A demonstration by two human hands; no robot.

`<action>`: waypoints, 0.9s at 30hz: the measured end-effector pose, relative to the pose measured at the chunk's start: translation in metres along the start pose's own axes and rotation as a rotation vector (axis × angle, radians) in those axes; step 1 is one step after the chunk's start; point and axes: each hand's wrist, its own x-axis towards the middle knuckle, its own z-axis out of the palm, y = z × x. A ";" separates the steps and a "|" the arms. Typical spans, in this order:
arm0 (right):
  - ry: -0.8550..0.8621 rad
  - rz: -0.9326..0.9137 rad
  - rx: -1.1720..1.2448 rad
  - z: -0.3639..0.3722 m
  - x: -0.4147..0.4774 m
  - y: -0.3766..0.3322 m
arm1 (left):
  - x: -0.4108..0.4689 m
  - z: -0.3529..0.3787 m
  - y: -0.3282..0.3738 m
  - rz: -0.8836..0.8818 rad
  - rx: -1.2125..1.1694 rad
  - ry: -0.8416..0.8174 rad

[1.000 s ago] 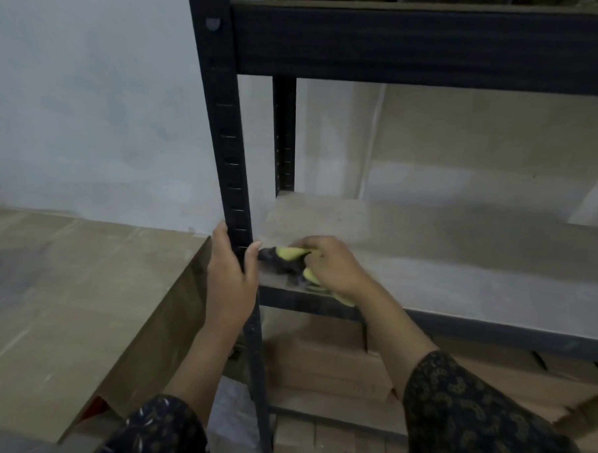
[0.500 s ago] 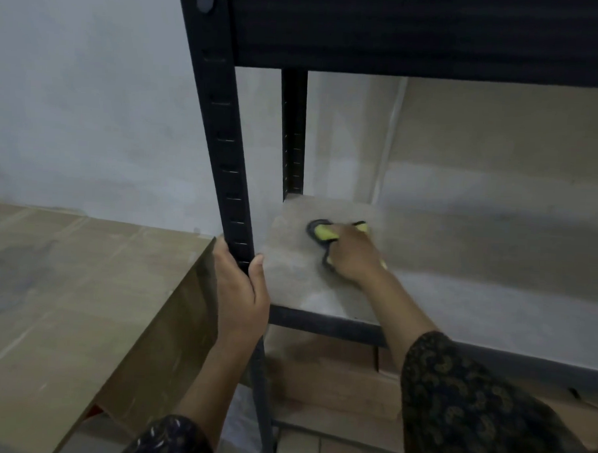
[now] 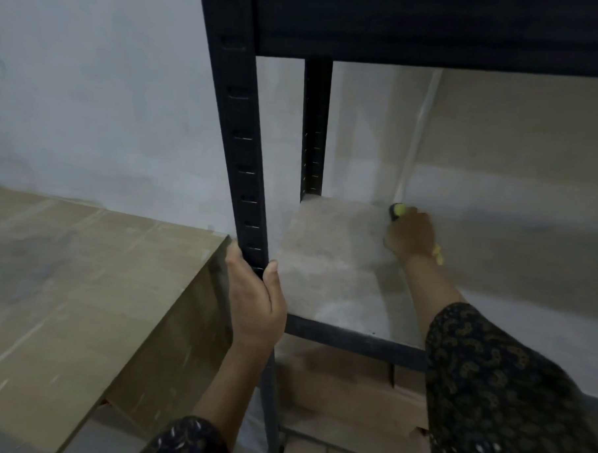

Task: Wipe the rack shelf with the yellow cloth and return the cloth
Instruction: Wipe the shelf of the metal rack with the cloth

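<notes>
Gripping the front post (image 3: 239, 138) with the left hand (image 3: 255, 299), thumb and fingers wrapped round it. Pressing the yellow cloth (image 3: 399, 209) onto the rack shelf (image 3: 330, 262) with the right hand (image 3: 410, 233), fingers curled over it, at the far edge by the wall. Judged mid-wipe. Left to do: wipe the right span of the shelf, then return the cloth.

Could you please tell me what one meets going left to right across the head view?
Cardboard box → left hand gripping the front upright → rear upright → right hand holding the yellow cloth.
</notes>
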 end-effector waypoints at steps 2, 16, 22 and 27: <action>-0.095 -0.149 0.011 0.007 -0.017 -0.022 | 0.000 0.000 -0.001 0.014 0.005 0.004; 0.087 -0.050 0.093 -0.006 0.010 -0.014 | -0.001 0.001 -0.003 0.017 0.023 0.013; -0.055 -0.211 -0.081 0.032 0.006 -0.041 | 0.000 0.005 -0.004 0.022 0.030 0.034; -0.248 -0.385 0.052 0.058 -0.019 -0.078 | 0.000 0.004 -0.005 0.042 0.034 0.049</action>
